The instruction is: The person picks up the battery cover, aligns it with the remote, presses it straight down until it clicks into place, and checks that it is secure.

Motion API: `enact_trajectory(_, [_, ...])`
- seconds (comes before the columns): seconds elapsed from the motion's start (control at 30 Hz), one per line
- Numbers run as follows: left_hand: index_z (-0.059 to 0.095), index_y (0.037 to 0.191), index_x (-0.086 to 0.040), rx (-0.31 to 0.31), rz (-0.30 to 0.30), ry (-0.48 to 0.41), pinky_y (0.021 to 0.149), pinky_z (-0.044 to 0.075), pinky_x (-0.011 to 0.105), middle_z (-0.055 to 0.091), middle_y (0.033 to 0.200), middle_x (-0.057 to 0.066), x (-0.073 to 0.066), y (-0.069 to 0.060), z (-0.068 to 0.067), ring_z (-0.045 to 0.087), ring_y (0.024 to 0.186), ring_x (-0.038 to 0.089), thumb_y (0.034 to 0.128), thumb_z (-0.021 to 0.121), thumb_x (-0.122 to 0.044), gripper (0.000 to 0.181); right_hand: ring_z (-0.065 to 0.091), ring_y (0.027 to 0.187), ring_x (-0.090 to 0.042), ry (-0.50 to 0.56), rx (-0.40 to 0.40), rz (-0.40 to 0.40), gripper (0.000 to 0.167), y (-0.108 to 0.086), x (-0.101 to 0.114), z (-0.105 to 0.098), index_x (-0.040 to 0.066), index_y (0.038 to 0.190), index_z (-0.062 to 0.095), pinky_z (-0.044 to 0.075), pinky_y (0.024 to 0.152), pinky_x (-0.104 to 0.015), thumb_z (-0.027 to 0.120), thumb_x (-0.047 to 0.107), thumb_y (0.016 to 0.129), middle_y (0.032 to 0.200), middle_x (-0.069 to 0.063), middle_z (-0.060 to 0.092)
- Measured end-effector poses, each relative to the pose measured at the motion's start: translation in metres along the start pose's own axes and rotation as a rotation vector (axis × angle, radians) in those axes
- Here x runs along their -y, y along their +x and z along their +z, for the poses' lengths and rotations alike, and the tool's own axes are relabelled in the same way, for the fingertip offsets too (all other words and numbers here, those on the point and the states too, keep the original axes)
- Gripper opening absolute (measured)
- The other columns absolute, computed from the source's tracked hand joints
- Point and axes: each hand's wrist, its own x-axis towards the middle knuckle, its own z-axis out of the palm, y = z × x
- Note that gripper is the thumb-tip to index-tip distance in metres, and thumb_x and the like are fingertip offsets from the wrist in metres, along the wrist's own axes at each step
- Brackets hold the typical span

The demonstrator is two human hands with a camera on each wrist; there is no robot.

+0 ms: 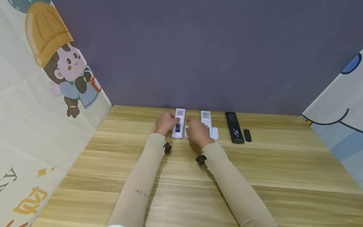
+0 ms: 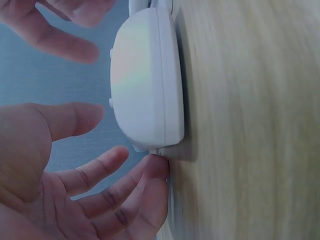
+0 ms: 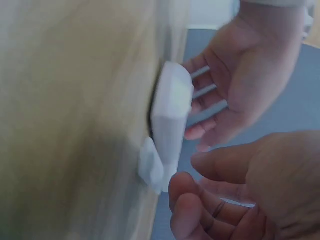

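Note:
A white remote control (image 1: 177,135) lies back side up on the table, dark batteries (image 1: 177,127) showing in its bay. My left hand (image 1: 164,123) is at its left side, thumb over its edge. In the left wrist view some fingertips come close to the remote's lower side; contact is unclear. To the right, my right hand (image 1: 197,130) hovers with loosely bent fingers and nothing visible in them. It partly hides a small white battery cover (image 1: 186,131) beside the remote, also seen in the right wrist view as a pale cover (image 3: 150,165).
A second white remote (image 1: 205,116) is partly behind the right hand, another white cover (image 1: 215,133) beside it. Farther right lie a black remote (image 1: 232,121) with batteries in its bay and a black cover (image 1: 247,135). A dark panel (image 1: 198,56) stands behind the wooden table (image 1: 181,195).

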Motion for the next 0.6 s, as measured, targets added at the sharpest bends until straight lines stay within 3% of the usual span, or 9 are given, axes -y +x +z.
enact_trajectory(0.33, [0.068, 0.105, -0.009, -0.025, 0.006, 0.040, 0.082, 0.050, 0.041, 0.072, 0.104, 0.011, -0.006, 0.002, 0.002, 0.064, 0.091, 0.028, 0.0964, 0.066, -0.039, 0.031, 0.071, 0.098, -0.043, -0.139, 0.022, -0.063, 0.043, 0.002, 0.000, 0.009, 0.004, 0.138, 0.056, 0.060, 0.077, -0.054, 0.066, 0.013, 0.097, 0.119, -0.022, 0.071])
enact_trajectory(0.6, [0.067, 0.103, -0.009, -0.035, 0.001, 0.059, 0.077, 0.049, 0.039, 0.071, 0.101, 0.011, -0.011, 0.007, 0.007, 0.064, 0.088, 0.027, 0.0961, 0.066, -0.038, 0.031, 0.070, 0.101, -0.042, -0.157, 0.096, -0.053, 0.042, 0.012, -0.006, 0.009, 0.004, 0.138, 0.055, 0.060, 0.080, -0.054, 0.064, 0.016, 0.099, 0.120, -0.022, 0.070])
